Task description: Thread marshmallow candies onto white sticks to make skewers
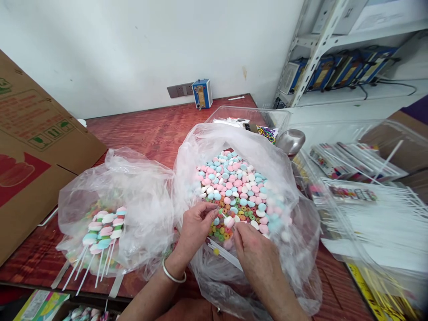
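Observation:
Both hands work over a large clear plastic bag (230, 133) full of pink, blue and white marshmallow discs (230, 171) and coloured gummy rings (245, 211). My left hand (197, 223) is closed in a pinch above the rings; what its fingertips hold is too small to make out. My right hand (257, 249) pinches a pink-and-white marshmallow (229, 221), with a short white stick tip showing beside it. Below the hands, several white sticks (225, 255) rest on the bag. To the left, finished-looking marshmallow skewers (103, 229) on white sticks lie over another plastic bag (143, 196).
A cardboard box (36, 147) stands at the left. Clear bins at the right hold packaged goods (354, 162) and many white sticks (377, 223). A metal cup-like object (290, 141) is behind the bag. A small blue device (202, 93) stands by the wall on the red table (140, 120).

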`<state>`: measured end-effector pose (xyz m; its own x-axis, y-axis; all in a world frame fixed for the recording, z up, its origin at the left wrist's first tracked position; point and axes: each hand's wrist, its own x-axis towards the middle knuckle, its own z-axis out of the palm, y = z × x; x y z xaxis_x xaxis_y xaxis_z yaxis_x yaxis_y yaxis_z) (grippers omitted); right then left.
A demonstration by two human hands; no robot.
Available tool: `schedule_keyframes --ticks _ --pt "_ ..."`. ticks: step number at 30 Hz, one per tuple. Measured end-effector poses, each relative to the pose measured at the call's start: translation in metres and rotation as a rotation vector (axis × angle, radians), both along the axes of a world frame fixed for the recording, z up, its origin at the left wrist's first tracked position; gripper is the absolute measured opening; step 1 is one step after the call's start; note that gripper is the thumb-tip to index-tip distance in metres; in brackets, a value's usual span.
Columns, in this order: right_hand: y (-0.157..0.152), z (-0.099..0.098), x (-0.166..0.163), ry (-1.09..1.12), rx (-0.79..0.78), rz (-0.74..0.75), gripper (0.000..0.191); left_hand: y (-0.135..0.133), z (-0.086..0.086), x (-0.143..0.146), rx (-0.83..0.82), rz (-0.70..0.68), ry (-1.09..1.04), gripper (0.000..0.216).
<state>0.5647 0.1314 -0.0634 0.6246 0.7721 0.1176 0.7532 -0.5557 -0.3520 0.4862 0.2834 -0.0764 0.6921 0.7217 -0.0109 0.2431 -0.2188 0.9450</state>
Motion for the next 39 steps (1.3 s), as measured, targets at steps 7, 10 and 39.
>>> schedule_keyframes --ticks 7,10,39 --pt "-0.001 -0.014 0.001 0.245 0.251 -0.018 0.029 -0.013 -0.007 0.004 0.18 -0.118 -0.082 0.019" --pt "-0.004 -0.012 0.002 0.351 0.289 -0.019 0.03 -0.016 -0.007 0.007 0.204 -0.093 -0.108 0.021" --pt "-0.022 -0.034 0.033 0.72 0.455 -0.23 0.036 0.014 -0.006 0.079 0.902 -0.295 0.38 0.011"
